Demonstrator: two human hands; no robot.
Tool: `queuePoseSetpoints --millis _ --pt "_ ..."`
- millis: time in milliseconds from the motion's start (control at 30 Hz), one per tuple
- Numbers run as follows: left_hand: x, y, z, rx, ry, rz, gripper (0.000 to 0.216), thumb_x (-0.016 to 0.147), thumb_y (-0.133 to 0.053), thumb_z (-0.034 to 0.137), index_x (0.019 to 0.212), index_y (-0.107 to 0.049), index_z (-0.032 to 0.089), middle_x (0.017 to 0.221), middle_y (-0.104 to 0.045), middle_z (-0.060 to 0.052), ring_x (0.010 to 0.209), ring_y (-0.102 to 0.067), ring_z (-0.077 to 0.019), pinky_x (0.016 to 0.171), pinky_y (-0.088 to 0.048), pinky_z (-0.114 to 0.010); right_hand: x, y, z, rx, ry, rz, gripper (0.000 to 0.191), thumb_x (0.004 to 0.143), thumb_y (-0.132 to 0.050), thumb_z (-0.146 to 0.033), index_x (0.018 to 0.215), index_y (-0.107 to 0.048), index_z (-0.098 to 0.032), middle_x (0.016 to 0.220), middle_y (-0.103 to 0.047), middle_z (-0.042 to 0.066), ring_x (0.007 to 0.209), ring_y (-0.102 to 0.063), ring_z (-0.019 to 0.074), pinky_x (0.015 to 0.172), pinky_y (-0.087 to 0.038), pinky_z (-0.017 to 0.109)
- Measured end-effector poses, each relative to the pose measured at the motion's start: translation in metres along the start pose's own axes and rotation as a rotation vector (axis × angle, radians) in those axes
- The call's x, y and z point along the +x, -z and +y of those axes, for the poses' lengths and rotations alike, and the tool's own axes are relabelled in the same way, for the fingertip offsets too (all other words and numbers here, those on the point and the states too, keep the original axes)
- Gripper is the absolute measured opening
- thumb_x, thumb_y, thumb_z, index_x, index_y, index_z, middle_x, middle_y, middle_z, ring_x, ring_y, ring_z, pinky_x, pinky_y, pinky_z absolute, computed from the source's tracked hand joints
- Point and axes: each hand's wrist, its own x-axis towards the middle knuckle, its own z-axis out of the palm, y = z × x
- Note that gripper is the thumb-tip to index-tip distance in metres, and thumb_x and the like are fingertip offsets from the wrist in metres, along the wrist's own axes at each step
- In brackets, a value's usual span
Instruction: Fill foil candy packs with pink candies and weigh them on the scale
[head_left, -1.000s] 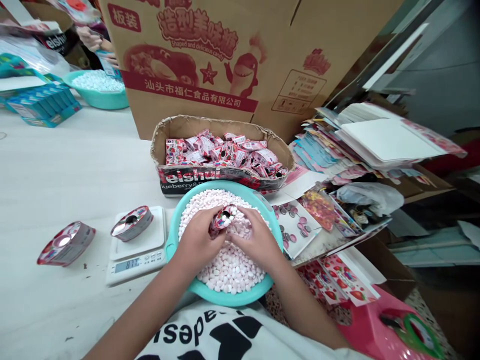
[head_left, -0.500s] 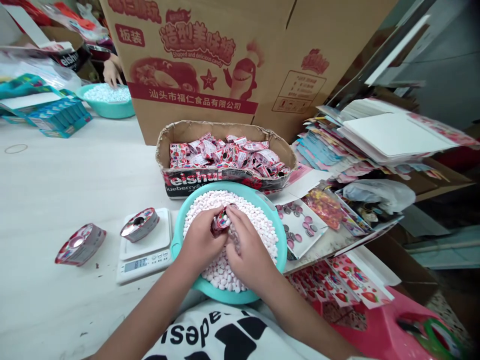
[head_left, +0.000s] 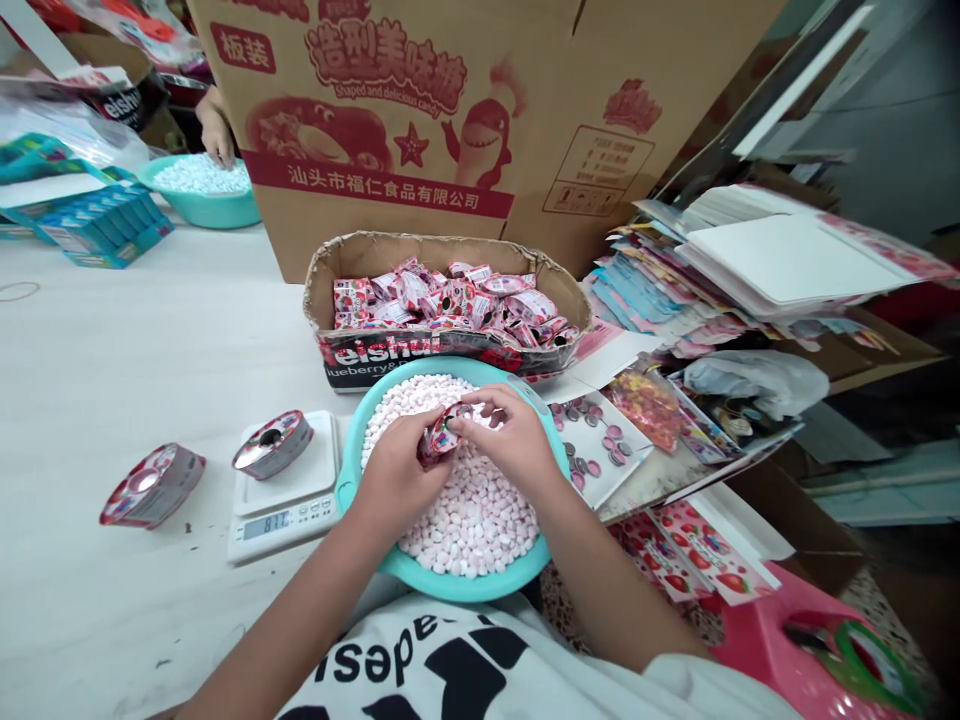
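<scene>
My left hand [head_left: 396, 474] grips a small red printed candy case [head_left: 438, 436] over a teal basin [head_left: 450, 582] heaped with pale pink candy tablets [head_left: 472, 510]. My right hand [head_left: 510, 440] pinches at the case's open top, fingertips pressed together; what they hold is too small to make out. A second such case [head_left: 272, 444] lies on a white digital scale [head_left: 283, 494] left of the basin. A third case [head_left: 152, 486] lies on the white table [head_left: 112, 350] further left.
A low cardboard tray [head_left: 442, 300] of red cases stands behind the basin, with a big printed carton [head_left: 480, 120] behind it. Stacked printed cards [head_left: 750, 270] fill the right. Far left, another person's hand [head_left: 217, 135] rests in a second teal basin [head_left: 199, 190] near blue boxes [head_left: 105, 225].
My right hand has risen from the tablets to the top of the case. The other person's hand has moved into the far basin.
</scene>
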Motion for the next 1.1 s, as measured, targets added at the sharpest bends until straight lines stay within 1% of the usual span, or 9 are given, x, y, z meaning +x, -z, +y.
queuePoseSetpoints --millis 67,133,233,367,633,733,867,933,1100 --pt "0.000 0.000 -0.001 -0.020 0.036 -0.002 0.045 0.078 -0.065 0.017 0.122 -0.057 0.025 0.116 -0.068 -0.005 0.106 -0.064 -0.0237 0.093 -0.053 -0.043 0.002 0.006 0.006 -0.031 -0.021 0.025 0.032 0.078 -0.071 -0.048 0.100 -0.071 -0.025 0.100 -0.065 0.004 0.084 -0.059 0.0187 0.077 -0.050 0.034" --pt "0.000 0.000 -0.001 -0.046 0.082 -0.003 0.046 0.078 -0.065 0.017 0.123 -0.056 0.025 0.119 -0.067 -0.005 0.108 -0.063 -0.0236 0.096 -0.051 -0.043 -0.002 0.014 0.015 -0.128 -0.044 0.020 0.041 0.081 -0.067 -0.050 0.114 -0.067 -0.026 0.119 -0.063 0.008 0.104 -0.059 0.0237 0.092 -0.048 0.042" --pt "0.001 0.001 0.000 -0.066 0.135 0.016 0.045 0.079 -0.064 0.017 0.123 -0.057 0.024 0.121 -0.066 -0.006 0.112 -0.062 -0.0239 0.099 -0.049 -0.044 -0.016 0.023 0.029 -0.291 -0.076 -0.192 0.056 0.071 -0.076 -0.051 0.120 -0.066 -0.026 0.137 -0.054 0.012 0.130 -0.047 0.0319 0.109 -0.037 0.052" --pt "0.002 0.003 0.001 -0.054 0.127 0.003 0.045 0.078 -0.065 0.017 0.121 -0.058 0.025 0.120 -0.067 -0.005 0.111 -0.062 -0.0244 0.098 -0.050 -0.044 -0.031 0.026 0.036 -0.237 -0.014 -0.378 0.035 0.080 -0.072 -0.039 0.112 -0.070 -0.026 0.123 -0.064 0.008 0.117 -0.058 0.0258 0.105 -0.042 0.045" --pt "0.002 0.000 -0.001 -0.011 0.052 -0.039 0.051 0.076 -0.063 0.013 0.125 -0.057 0.023 0.120 -0.067 -0.006 0.112 -0.061 -0.0247 0.098 -0.049 -0.044 -0.024 0.024 0.023 -0.132 -0.046 -0.129 0.008 0.076 -0.069 -0.018 0.079 -0.075 -0.024 0.084 -0.072 0.002 0.083 -0.067 0.0204 0.078 -0.053 0.037" --pt "0.003 -0.001 -0.003 -0.021 0.057 -0.031 0.051 0.075 -0.064 0.013 0.124 -0.057 0.023 0.121 -0.067 -0.007 0.112 -0.061 -0.0251 0.098 -0.049 -0.044 -0.016 0.021 0.000 -0.059 0.002 -0.004 0.004 0.077 -0.071 -0.020 0.078 -0.074 -0.022 0.086 -0.073 0.003 0.084 -0.068 0.0196 0.075 -0.054 0.033" --pt "0.003 -0.002 -0.004 -0.054 0.033 -0.029 0.053 0.073 -0.063 0.010 0.123 -0.058 0.025 0.120 -0.068 -0.005 0.111 -0.061 -0.0235 0.098 -0.048 -0.042 -0.006 0.007 -0.027 -0.050 0.136 -0.120 0.015 0.081 -0.066 -0.014 0.089 -0.074 -0.023 0.096 -0.074 0.003 0.093 -0.067 0.0184 0.084 -0.054 0.032" --pt "0.002 -0.001 -0.004 -0.067 0.036 -0.029 0.055 0.072 -0.062 0.008 0.125 -0.057 0.025 0.120 -0.067 -0.005 0.111 -0.061 -0.0229 0.099 -0.048 -0.041 -0.005 0.001 -0.030 -0.094 0.182 -0.145 0.020 0.083 -0.064 -0.012 0.095 -0.074 -0.024 0.099 -0.074 0.002 0.095 -0.067 0.0183 0.088 -0.053 0.033" --pt "0.003 0.001 0.000 -0.061 0.086 -0.046 0.053 0.073 -0.063 0.011 0.125 -0.057 0.022 0.121 -0.067 -0.007 0.113 -0.061 -0.0228 0.101 -0.047 -0.043 -0.002 0.003 -0.015 -0.200 0.255 0.030 0.019 0.089 -0.060 -0.020 0.104 -0.072 -0.023 0.104 -0.074 0.005 0.101 -0.067 0.0210 0.093 -0.053 0.037"
